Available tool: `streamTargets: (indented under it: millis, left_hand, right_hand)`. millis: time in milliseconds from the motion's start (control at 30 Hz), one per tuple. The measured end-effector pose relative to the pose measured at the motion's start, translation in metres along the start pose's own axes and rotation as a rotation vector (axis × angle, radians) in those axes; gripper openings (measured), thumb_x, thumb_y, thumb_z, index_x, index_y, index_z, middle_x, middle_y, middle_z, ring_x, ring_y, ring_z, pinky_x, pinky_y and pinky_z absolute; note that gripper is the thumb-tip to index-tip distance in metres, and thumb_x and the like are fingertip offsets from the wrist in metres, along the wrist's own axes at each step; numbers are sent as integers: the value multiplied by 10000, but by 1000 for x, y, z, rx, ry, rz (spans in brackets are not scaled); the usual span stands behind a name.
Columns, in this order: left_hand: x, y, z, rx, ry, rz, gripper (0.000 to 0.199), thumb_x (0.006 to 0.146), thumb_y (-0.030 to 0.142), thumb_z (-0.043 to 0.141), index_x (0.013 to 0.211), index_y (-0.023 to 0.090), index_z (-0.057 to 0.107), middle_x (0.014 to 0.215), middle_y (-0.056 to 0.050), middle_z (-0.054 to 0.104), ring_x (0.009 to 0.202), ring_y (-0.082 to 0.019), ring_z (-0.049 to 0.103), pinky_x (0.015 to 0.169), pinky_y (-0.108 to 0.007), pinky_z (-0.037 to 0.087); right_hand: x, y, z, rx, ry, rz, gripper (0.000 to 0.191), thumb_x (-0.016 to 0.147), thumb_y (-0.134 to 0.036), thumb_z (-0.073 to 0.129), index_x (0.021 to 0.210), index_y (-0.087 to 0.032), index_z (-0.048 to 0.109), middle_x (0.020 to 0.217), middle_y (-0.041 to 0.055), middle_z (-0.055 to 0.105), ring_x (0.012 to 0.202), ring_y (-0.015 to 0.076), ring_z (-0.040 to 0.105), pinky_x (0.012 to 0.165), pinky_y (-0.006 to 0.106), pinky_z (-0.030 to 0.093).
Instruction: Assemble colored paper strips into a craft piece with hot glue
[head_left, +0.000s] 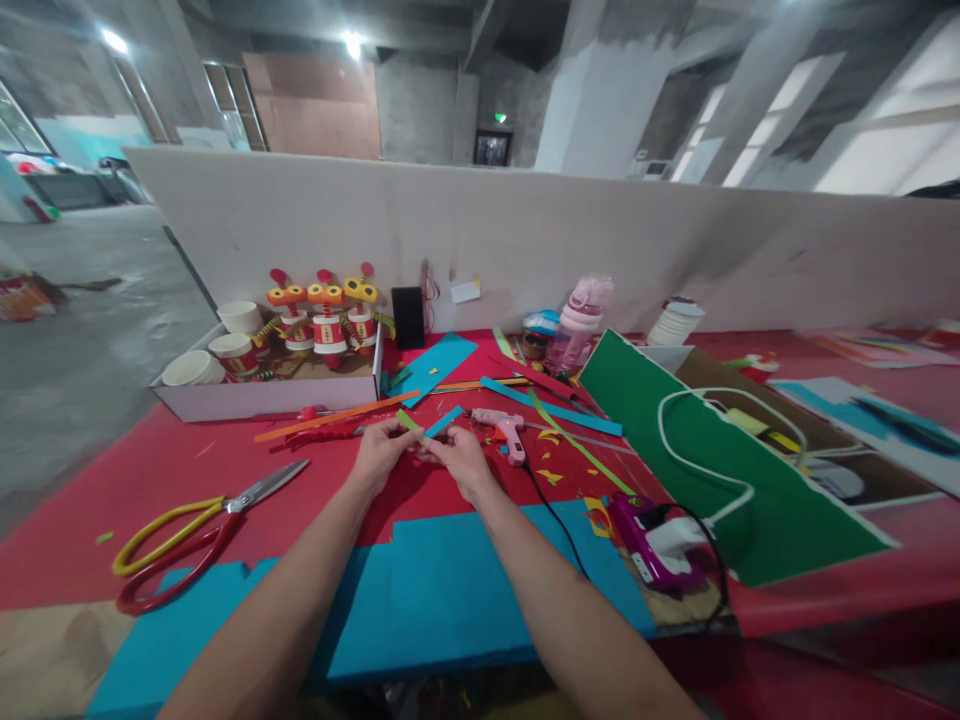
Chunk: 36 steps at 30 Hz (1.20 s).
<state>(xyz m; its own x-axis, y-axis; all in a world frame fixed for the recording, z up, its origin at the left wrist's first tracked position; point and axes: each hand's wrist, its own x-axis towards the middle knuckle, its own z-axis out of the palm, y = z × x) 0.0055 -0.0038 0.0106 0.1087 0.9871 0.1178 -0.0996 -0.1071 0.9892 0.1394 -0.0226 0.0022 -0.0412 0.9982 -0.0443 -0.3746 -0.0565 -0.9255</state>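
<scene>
Over the middle of the red table, my left hand pinches a short green paper strip. Beside it my right hand pinches a short blue paper strip. The fingertips of both hands meet where the two strips come together; the joint itself is partly hidden by the fingers. A pink glue gun lies just right of my right hand. Long orange, blue and green strips lie around the hands.
Scissors with yellow and red handles lie at left. Behind them a white box holds paper cups and figures. A pink bottle stands at the back. Right are a purple power strip and green board; blue sheets line the front.
</scene>
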Motion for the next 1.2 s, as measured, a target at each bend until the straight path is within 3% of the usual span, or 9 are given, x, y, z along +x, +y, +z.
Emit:
streamTargets:
  millis: [267,433,600,900,1100,1200]
  left_hand:
    - [1,-1,-3,-106,73,4,281,672,399,701,648,131,623,523,7,557,482,-92,495,491,-214,405]
    - [1,0,-2,-133,-36,-44,299,669,396,711,771,118,671,572,-8,584,525,-95,511,513,-213,416]
    - [-2,2,2,-112,-133,-77,303,638,358,741,809,112,692,652,-37,633,547,-93,516,517,-209,425]
    - [2,-5,-2,-82,-118,-100,256,609,322,759,737,116,677,670,-41,646,553,-100,545,543,-216,450]
    - [-1,1,0,-172,-125,-72,292,638,352,739,808,137,637,622,0,600,512,-90,523,508,-213,436]
    - [0,0,-1,-168,-110,-50,270,625,343,749,743,138,621,602,9,586,513,-89,522,517,-214,436]
  right_hand:
    - [-1,-2,-1,-3,46,44,305,552,-293,791,714,-144,580,632,13,662,612,155,675,610,259,556]
    - [2,-3,-2,128,113,-9,294,562,-303,784,697,-157,567,647,9,662,663,164,681,677,287,560]
    - [4,0,-1,171,90,-40,316,539,-312,795,710,-150,585,667,7,657,662,154,661,748,333,563]
    - [-1,-2,0,121,-17,-68,345,582,-347,764,797,-173,557,664,-10,650,623,171,673,686,352,573]
    - [-4,-2,0,93,3,-57,355,558,-332,780,769,-183,536,628,-21,636,623,196,688,686,361,578]
    - [-4,0,1,69,-35,-52,362,553,-334,786,774,-177,545,624,-13,647,618,200,690,681,363,576]
